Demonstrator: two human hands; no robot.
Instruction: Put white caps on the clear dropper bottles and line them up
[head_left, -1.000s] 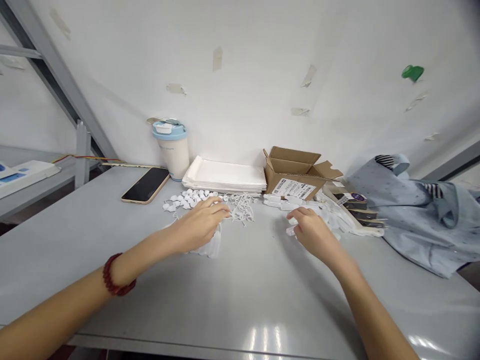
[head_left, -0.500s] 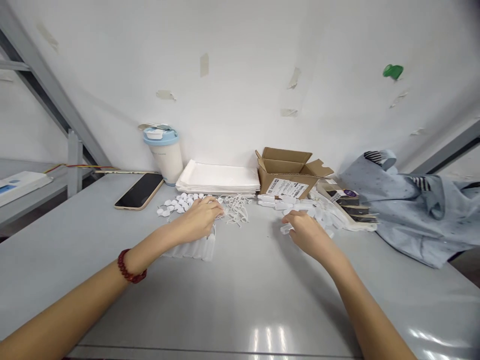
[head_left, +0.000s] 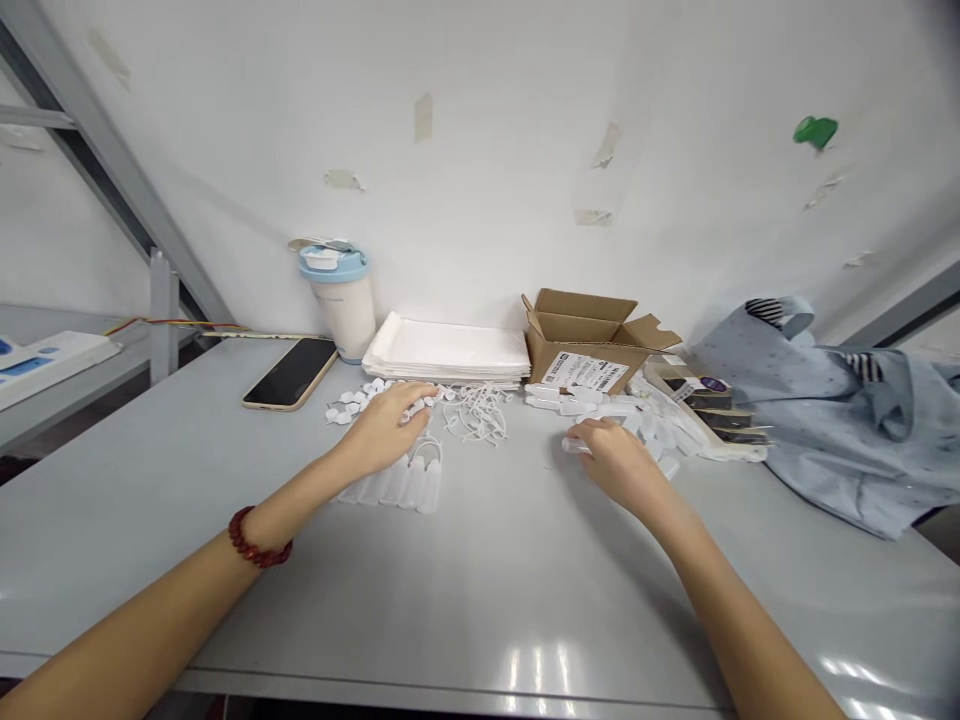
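Observation:
My left hand (head_left: 382, 432) reaches over a row of clear plastic tubes (head_left: 397, 485) lying side by side, its fingers curled at a heap of small white caps (head_left: 360, 397); what the fingertips pinch is too small to make out. A tangle of thin white plastic loops (head_left: 476, 412) lies just right of it. My right hand (head_left: 616, 462) is closed round a small clear tube (head_left: 576, 446), beside a loose pile of more clear tubes (head_left: 652, 428).
At the back stand a blue-lidded cup (head_left: 341, 300), a phone (head_left: 291, 373), a stack of white sheets (head_left: 448, 352) and an open cardboard box (head_left: 592, 340). Blue clothing (head_left: 840, 420) lies right. A grey shelf frame (head_left: 97, 170) is left.
My left hand drew back from the white loops toward the caps, leaving the row of tubes in full sight. My right hand stayed by the tube pile.

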